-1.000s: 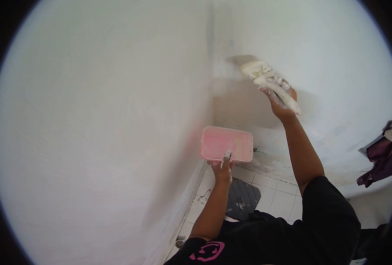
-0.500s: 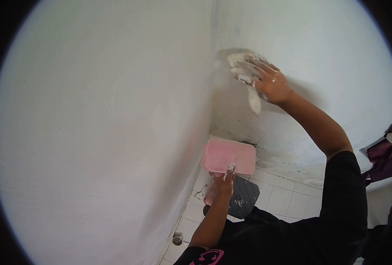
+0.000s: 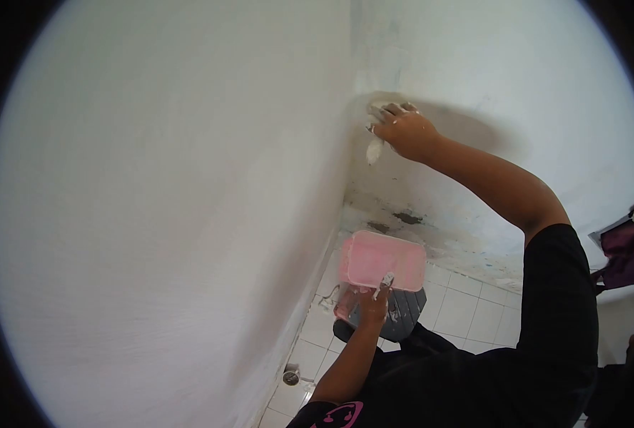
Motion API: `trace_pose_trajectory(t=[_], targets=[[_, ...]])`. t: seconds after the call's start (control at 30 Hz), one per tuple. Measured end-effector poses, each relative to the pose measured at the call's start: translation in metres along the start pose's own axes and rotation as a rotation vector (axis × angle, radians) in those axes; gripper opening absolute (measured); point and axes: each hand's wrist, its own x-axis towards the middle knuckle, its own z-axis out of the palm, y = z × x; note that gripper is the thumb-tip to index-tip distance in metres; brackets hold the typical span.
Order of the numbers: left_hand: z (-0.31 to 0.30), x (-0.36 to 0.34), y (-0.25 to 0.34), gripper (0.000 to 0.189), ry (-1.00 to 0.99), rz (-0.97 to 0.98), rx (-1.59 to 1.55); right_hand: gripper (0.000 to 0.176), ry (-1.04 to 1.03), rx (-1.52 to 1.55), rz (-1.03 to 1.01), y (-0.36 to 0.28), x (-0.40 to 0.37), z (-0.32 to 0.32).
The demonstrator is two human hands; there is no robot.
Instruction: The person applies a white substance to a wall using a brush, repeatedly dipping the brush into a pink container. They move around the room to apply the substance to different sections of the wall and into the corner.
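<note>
My right hand [image 3: 402, 130] is pressed close against the wall near the corner, its fingers smeared white and closed over a pale, white-coated hand tool [image 3: 375, 150]. A narrow, rounded end of the tool sticks out below my fingers; most of the rest is hidden, and I cannot tell its exact kind. Lower down, my left hand [image 3: 375, 303] grips the near edge of a pink plastic tub [image 3: 395, 260], with a white-smeared thumb over its rim. The inside of the tub is pink with whitish smears.
Below the tub is a dark grey stool [image 3: 404, 314] on a white tiled floor [image 3: 467, 314]. A smooth pale wall [image 3: 167, 214] rises on the left. Dark patches [image 3: 407, 217] mark the lower right wall. Purple cloth [image 3: 620, 250] hangs at the far right. A round drain [image 3: 291, 374] lies near the left wall.
My right hand has moved slightly down and left along the wall with the tool, covering more of it. The tub and left hand appear a little lower and further right.
</note>
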Motion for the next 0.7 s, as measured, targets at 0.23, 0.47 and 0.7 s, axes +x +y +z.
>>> trace_pose_trajectory(t=[0.23,0.47,0.7], targets=[[-0.005,0.001,0.001,0.026,-0.055,0.127,0.14,0.032,0.43,-0.126,0.084,0.026,0.01,-0.088],[-0.023,0.007,-0.02,0.047,-0.071,0.112,0.239,0.03,0.308,-0.216,0.051,0.012,0.005,0.001],[-0.034,0.01,-0.024,0.06,-0.045,0.201,0.354,0.027,0.146,0.152,0.083,-0.001,-0.01,0.051]])
